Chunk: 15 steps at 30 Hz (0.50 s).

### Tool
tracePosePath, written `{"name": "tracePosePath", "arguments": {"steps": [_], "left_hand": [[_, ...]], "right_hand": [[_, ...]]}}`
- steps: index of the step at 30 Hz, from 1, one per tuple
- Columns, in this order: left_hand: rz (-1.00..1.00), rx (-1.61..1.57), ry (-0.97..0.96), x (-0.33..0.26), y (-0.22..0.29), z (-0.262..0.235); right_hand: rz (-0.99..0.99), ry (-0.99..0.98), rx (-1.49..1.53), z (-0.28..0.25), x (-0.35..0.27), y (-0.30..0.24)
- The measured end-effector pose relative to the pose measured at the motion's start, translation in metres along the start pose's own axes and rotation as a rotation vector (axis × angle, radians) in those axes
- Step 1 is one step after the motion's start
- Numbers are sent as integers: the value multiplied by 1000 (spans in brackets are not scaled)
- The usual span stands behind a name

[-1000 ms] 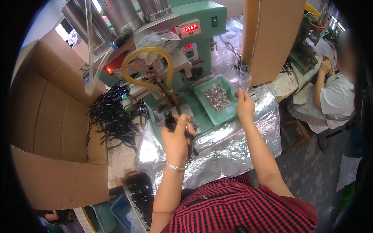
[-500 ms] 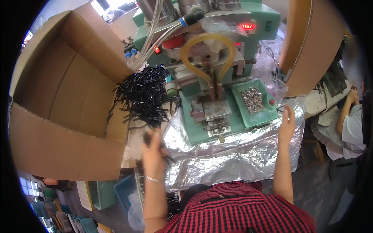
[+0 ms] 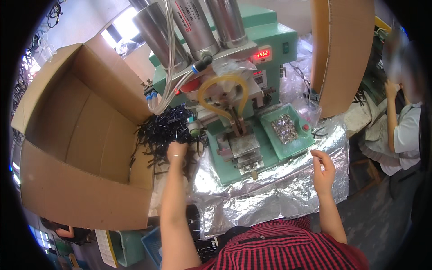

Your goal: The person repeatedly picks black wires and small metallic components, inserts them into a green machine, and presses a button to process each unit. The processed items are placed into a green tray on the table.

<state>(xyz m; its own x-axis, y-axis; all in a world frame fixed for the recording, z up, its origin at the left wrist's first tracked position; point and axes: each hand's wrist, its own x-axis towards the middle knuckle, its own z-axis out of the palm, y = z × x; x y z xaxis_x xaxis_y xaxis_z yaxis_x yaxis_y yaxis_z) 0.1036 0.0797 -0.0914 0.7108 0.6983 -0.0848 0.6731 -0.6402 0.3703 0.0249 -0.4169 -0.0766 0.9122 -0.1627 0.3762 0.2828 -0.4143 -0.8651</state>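
Left hand (image 3: 176, 151) moved onto black parts pile (image 3: 163, 130).

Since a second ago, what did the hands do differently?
The left hand left the front of the green machine and went out to the left, into the pile of thin black pieces beside the cardboard box. The right hand came down from the tray of small metal bits to hang over the foil. Machine, box and tray stayed put.

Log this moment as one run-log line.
left hand: reaching into pile of black parts | right hand: raised, empty, over foil | green machine: in front
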Motion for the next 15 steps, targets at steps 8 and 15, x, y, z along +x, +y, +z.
{"name": "tracePosePath", "arguments": {"steps": [8,15], "left_hand": [[252,-794,52,-132,2,-71],[1231,-661,328,-269,71,-55]], "right_hand": [[118,-536,96,18,-42,-4],[573,-975,1036,79,-21,-96]]}}
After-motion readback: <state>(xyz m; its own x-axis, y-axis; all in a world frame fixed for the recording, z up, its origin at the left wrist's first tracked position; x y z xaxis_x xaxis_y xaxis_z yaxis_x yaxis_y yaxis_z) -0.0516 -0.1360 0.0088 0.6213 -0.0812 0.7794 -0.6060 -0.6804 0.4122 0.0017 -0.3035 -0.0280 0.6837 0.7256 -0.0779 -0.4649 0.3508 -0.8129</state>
